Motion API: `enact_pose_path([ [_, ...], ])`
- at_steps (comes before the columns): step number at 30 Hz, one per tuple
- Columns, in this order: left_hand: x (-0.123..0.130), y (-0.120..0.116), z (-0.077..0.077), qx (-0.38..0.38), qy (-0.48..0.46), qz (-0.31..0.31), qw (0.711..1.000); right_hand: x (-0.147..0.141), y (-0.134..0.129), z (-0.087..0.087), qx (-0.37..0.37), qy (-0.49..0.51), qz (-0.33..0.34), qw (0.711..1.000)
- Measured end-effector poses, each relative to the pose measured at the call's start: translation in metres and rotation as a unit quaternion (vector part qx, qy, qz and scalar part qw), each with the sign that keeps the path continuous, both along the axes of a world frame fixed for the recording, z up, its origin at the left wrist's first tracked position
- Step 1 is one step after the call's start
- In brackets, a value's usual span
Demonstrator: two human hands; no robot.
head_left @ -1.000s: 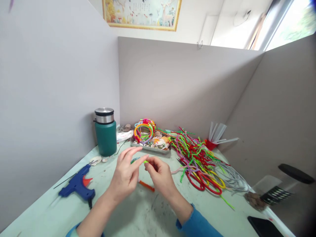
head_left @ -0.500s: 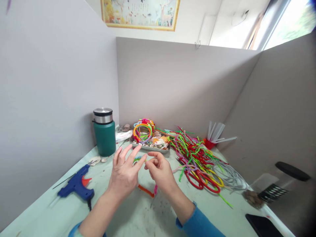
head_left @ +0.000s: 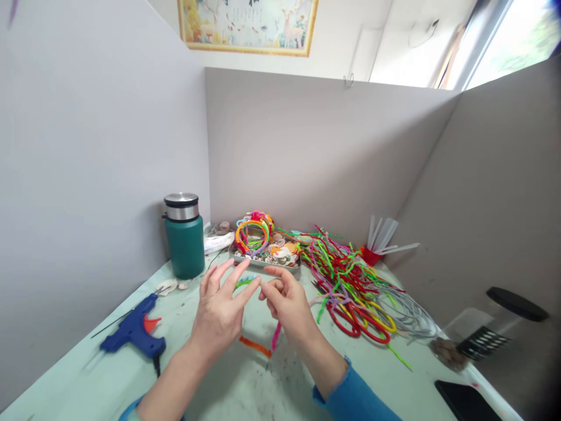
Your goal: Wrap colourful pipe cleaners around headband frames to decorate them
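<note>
Grey partitions [head_left: 324,158]: standing at left, rear and right of the surface [head_left: 236,392];
Wire pile [head_left: 333,257]: tangled red, green, pink and yellow fuzzy lengths, right of centre; a grey coil [head_left: 414,313] alongside;
Left hand [head_left: 221,310]: fingers spread, back uppermost; its thumb is hidden, so whether it grips cannot be told;
Right hand [head_left: 284,301]: thumb and finger pinching the fuzzy strand [head_left: 255,346] at a green part, beside the left fingertips;
Bottle [head_left: 186,245]: green, upright, steel-topped, lid on; contents hidden;
Glue gun [head_left: 135,330]: blue, orange trigger, lying left of the left hand;
Tray [head_left: 280,269]: metal, beyond both hands; multicoloured rings [head_left: 254,234] and flat pale and orange pieces within;
Jar [head_left: 484,342]: clear, black-lidded, at far right; brown matter in it;
Scissors [head_left: 358,320]: red-handled, partly under the pile's near edge;
Phone-like slab [head_left: 464,402]: black, flat, near right corner;
Red cup [head_left: 371,256]: white sticks [head_left: 384,234] standing and leaning in it;
Strand: blue-green part between the hands, orange below the left, pink below the right
</note>
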State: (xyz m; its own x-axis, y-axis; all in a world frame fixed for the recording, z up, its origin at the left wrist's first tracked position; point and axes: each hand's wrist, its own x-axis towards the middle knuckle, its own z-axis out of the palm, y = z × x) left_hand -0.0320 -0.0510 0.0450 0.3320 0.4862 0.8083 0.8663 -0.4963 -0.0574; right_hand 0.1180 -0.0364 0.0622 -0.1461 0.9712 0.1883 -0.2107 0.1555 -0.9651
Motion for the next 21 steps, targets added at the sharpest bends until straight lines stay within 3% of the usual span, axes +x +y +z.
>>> enact_pose_path([
  [5,-0.003,-0.002,0.001,0.017,-0.025,-0.03,0.999,0.006,0.002,0.003,0.002,0.009,-0.008,1.0],
  [9,-0.003,0.0,0.001,0.012,-0.142,-0.065,0.988,0.005,0.003,-0.001,0.03,-0.029,-0.017,0.999],
  [12,-0.003,0.001,0.0,-0.036,-0.196,-0.09,0.976,0.001,0.001,-0.007,0.057,-0.057,0.0,0.997],
  [16,-0.003,0.002,-0.002,-0.095,-0.206,-0.123,0.966,-0.003,-0.002,-0.01,0.072,-0.071,0.021,0.995],
  [21,-0.003,0.002,-0.003,-0.073,-0.18,-0.136,0.971,-0.003,-0.002,-0.011,0.058,-0.063,0.031,0.996],
])
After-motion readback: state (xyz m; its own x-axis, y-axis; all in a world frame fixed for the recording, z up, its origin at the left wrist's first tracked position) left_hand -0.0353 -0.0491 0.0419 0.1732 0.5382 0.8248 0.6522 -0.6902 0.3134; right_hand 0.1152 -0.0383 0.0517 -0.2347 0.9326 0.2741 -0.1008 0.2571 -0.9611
